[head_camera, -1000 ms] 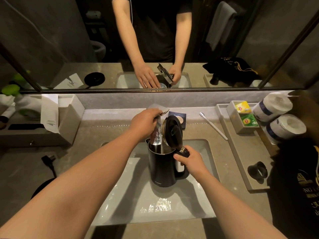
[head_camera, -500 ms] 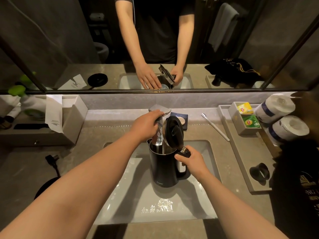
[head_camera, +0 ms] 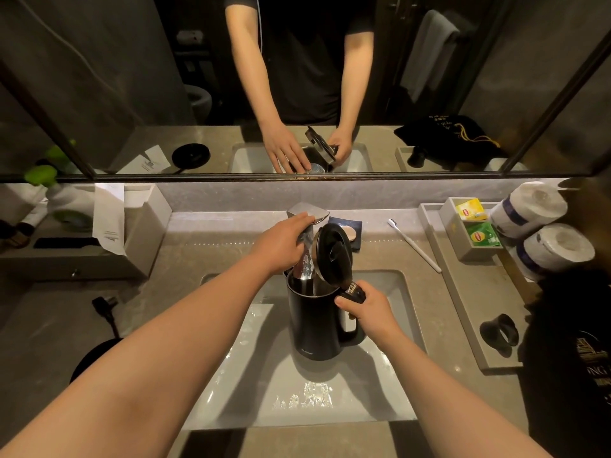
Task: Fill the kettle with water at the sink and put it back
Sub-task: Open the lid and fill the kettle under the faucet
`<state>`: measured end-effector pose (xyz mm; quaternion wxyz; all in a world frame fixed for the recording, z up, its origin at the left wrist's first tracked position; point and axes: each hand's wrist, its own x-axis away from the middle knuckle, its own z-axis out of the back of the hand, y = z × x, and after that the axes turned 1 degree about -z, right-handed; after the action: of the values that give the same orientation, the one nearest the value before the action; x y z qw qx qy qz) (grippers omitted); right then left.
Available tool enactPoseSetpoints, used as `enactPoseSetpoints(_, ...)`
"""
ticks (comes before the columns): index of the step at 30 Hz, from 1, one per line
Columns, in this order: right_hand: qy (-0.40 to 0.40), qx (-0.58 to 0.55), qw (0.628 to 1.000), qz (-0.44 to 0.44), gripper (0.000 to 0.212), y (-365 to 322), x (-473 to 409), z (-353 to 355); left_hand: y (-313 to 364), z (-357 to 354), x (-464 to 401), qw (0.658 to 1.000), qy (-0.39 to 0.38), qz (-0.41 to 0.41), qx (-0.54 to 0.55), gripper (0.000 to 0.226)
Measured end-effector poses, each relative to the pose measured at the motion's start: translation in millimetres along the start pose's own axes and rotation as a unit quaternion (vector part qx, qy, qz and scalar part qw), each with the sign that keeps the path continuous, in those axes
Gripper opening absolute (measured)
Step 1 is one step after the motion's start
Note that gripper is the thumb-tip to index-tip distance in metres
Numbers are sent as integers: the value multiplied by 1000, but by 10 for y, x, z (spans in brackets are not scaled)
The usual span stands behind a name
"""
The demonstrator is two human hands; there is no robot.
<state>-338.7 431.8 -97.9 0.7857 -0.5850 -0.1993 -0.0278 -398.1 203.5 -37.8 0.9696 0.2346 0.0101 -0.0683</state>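
Observation:
A black electric kettle [head_camera: 314, 322] stands upright in the white sink basin [head_camera: 251, 385], its lid [head_camera: 334, 251] hinged open and standing up. My right hand [head_camera: 365, 307] grips the kettle's handle at the top. My left hand [head_camera: 282, 242] rests on the silver tap [head_camera: 305, 213] above the kettle's mouth. A stream of water [head_camera: 305, 262] runs from the tap into the kettle. The kettle's round black base [head_camera: 91, 358] lies on the counter at the left, partly hidden by my left arm.
A black plug and cord [head_camera: 105, 307] lie left of the sink. A tissue box [head_camera: 109, 226] stands at back left. On the right lie a toothbrush [head_camera: 415, 246], a grey tray [head_camera: 463, 312] with tea bags [head_camera: 479, 236], and toilet rolls [head_camera: 555, 247]. A mirror hangs ahead.
Both hands and the kettle stay where they were. The water keeps running into the kettle; only the camera has shifted slightly.

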Motion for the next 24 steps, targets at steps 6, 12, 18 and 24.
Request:
enactPoseSetpoints(6,1,3,1000,1,18,8,5,-2,15,10,22,1000,-5,2,9,62)
enactPoseSetpoints(12,5,11,1000,-6,21,10,-1,-21,11,-6,11,1000,-10,9,5,64)
enactPoseSetpoints(18,4,12,1000,-9,21,-16,8,-18,-4,-21,12,1000,-8,5,14,64)
enactPoseSetpoints(24,5,-2,1000,-2,17,-31,14,9,0,-23,9,1000,-3,2,12,65)
